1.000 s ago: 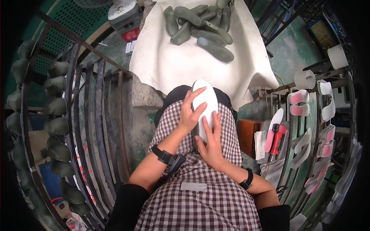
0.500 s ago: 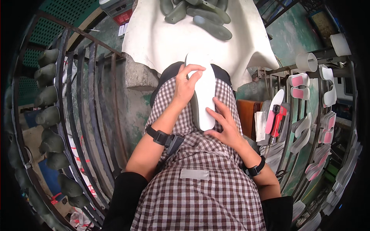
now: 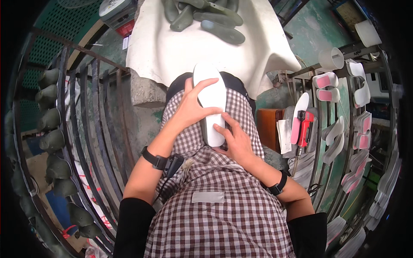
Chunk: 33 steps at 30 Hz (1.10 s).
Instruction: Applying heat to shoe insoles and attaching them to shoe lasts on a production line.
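Both hands are closed on a white insole [image 3: 211, 92] that covers a grey-green form [image 3: 204, 132], held over the lap part of the checked apron [image 3: 215, 228]. The left hand [image 3: 187, 107] spans the left edge, its thumb and forefinger set well apart on the white face. The right hand [image 3: 238, 144] takes the near part from the right, fingertips on the white face and thumb by the near end.

Largest of all around the apron is a pale sheet [image 3: 202, 51], spread beyond its far edge. Left of the apron runs a metal rack [image 3: 90, 54], with a column of dark green lasts [image 3: 53, 142] on it. More lasts [image 3: 223, 32] lie heaped on the sheet, well beyond the apron. A rough stone block [image 3: 146, 92] sits near the apron's far left side, and a brown wooden box [image 3: 269, 127] just right of it. Farther right of the apron are a red tool [image 3: 305, 129], a white and pink insole [image 3: 301, 104] beside that, and a white ring [image 3: 331, 58]. Smallest, near the apron's sides, are two black wristbands [image 3: 155, 159], one per arm.
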### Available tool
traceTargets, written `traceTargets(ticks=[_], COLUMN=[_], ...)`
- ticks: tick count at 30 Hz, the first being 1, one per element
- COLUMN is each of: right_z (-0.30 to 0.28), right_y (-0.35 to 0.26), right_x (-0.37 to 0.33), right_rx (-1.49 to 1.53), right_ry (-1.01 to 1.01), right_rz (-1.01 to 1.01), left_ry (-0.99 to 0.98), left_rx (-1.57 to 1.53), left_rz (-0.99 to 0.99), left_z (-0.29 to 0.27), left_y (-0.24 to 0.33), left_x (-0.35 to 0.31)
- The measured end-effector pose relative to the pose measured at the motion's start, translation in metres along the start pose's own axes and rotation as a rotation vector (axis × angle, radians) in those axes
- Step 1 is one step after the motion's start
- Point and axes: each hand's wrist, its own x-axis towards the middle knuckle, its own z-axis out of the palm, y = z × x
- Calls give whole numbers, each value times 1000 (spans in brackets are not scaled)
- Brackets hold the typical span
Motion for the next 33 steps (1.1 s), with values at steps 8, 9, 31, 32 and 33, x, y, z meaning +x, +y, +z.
traceTargets(ticks=[8,9,31,32,33], right_z=[-81,-86,-118,-112,-109], right_y=[132,175,50,46,37], right_x=[-45,-74,63,73,81], right_rx=[-168,-310,368,351,306], right_ry=[515,571,-9,-32,-29], right_rz=[430,621,49,-23,-77], left_ry=[42,36,-9,-3,-11], left_rx=[103,105,15,15,11], left_rz=[-11,-4,-18,-20,-20], left_z=[-17,-18,-13,-13,-12], left_y=[0,0,-8,-7,-6], left_x=[-6,-4,-3,-3,-4])
